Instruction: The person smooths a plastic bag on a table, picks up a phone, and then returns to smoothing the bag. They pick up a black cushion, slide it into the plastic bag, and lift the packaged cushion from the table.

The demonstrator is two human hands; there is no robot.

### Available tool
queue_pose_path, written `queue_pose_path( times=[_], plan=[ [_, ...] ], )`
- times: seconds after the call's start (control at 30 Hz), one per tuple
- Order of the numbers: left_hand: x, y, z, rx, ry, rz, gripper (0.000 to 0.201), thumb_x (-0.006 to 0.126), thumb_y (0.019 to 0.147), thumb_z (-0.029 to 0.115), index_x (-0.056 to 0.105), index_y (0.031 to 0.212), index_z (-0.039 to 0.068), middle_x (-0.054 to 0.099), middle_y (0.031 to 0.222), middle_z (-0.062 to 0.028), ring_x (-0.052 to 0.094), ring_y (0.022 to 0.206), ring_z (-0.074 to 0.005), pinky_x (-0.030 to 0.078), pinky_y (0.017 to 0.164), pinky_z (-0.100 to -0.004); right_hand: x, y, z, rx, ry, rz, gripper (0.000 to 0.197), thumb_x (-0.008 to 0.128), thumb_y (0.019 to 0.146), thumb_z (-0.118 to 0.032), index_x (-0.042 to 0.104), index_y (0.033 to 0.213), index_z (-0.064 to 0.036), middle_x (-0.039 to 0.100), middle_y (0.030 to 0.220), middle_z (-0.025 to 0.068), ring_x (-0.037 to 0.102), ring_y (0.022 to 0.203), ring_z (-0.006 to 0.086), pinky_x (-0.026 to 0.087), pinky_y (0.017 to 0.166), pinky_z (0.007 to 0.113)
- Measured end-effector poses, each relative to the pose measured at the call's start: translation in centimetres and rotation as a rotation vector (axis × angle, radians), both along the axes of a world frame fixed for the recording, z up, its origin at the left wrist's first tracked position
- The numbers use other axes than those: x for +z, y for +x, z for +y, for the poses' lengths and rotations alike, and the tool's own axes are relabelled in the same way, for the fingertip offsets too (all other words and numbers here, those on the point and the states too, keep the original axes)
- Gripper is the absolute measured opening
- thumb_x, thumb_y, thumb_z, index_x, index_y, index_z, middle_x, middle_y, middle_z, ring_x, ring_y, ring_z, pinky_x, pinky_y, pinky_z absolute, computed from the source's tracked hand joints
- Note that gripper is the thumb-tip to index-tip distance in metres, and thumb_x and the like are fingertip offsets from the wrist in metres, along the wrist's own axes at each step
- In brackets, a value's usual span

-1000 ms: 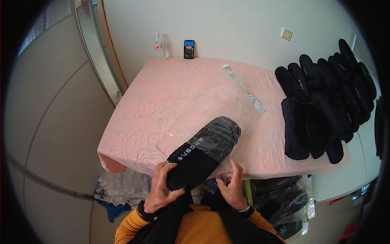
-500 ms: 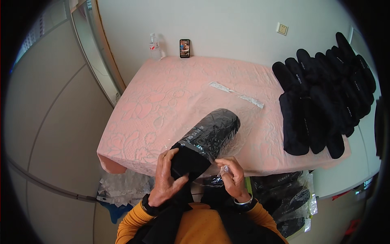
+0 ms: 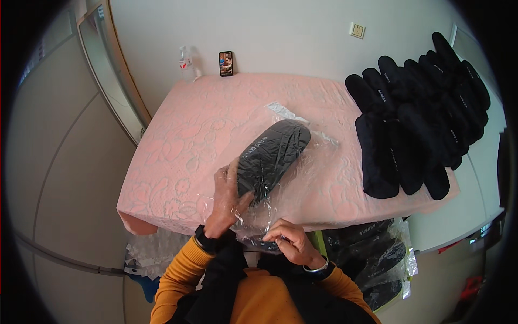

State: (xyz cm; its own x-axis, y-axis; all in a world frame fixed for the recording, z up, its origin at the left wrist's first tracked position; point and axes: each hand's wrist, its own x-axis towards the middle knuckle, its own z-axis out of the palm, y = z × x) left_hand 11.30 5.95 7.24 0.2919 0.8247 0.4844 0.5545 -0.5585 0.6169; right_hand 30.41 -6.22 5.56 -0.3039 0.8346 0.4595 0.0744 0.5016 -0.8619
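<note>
A black plush roll (image 3: pixel 275 151) with pale lettering lies slantwise on the table inside a clear plastic bag (image 3: pixel 318 162). My left hand (image 3: pixel 226 197) grips the roll's near end between thumb and fingers, and bag film lies around that hand. At the table's front edge, my right hand (image 3: pixel 291 240) is closed in a pinch on the loose, crumpled mouth of the bag. The bag's far end, with a whitish strip (image 3: pixel 286 112), is spread on the cloth beyond the roll.
A pink patterned cloth (image 3: pixel 178 140) covers the table. Many similar black plush rolls (image 3: pixel 377 162) are piled at its right side. A phone (image 3: pixel 226 63) and a clear bottle (image 3: pixel 186 63) stand by the wall. Below the front edge are clear bags (image 3: pixel 156 251) and bagged black rolls (image 3: pixel 372 254).
The roll has slid farther into the bag, its near end now covered by film. My left hand moved forward with it; my right hand moved left and nearer to me. The whole view shifted slightly.
</note>
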Motion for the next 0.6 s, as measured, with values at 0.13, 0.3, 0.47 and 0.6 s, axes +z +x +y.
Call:
queue_pose_path(
  times=[0.13,0.3,0.47,0.6],
  plan=[
    [0.0,-1.1,0.5,-0.021,0.045,0.042,0.089,0.076,0.068,0.003,0.034,0.147,0.002,0.046,0.125,-0.0243,0.045,0.119,-0.0413,0.038,0.104,-0.0439,1.1,1.2,-0.7,0.068,0.027,-0.026,0.034,0.045,0.079,0.013,0.065,0.103,-0.0009,0.061,0.093,0.0084,0.057,0.080,0.0170,0.047,0.074,0.028],
    [0.9,-3.1,-1.8,-0.068,-0.004,0.050,0.089,0.076,0.068,0.003,0.035,0.147,0.003,0.044,0.127,-0.0250,0.044,0.121,-0.0414,0.038,0.105,-0.0448,5.1,1.3,-2.3,0.232,-0.055,-0.123,0.027,0.056,0.082,0.007,0.066,0.105,-0.0015,0.063,0.095,0.0100,0.060,0.082,0.0173,0.049,0.074,0.031],
    [1.4,-3.4,-2.0,-0.088,-0.025,0.040,0.091,0.077,0.067,0.004,0.034,0.147,0.005,0.039,0.132,-0.0266,0.041,0.124,-0.0423,0.037,0.107,-0.0464,7.3,4.3,2.2,-0.154,0.401,-0.352,0.037,0.072,0.079,-0.015,0.066,0.113,-0.0012,0.062,0.111,0.0130,0.060,0.075,0.0231,0.050,0.064,0.031],
    [1.0,-3.7,-2.3,-0.106,0.023,0.094,0.094,0.079,0.066,0.006,0.032,0.148,0.006,0.036,0.134,-0.0286,0.039,0.124,-0.0440,0.036,0.107,-0.0489,8.2,4.7,8.8,-0.320,0.579,-0.606,0.067,0.078,0.076,-0.033,0.056,0.133,-0.0063,0.051,0.135,0.0183,0.056,0.115,0.0337,0.047,0.096,0.042]
  ],
)
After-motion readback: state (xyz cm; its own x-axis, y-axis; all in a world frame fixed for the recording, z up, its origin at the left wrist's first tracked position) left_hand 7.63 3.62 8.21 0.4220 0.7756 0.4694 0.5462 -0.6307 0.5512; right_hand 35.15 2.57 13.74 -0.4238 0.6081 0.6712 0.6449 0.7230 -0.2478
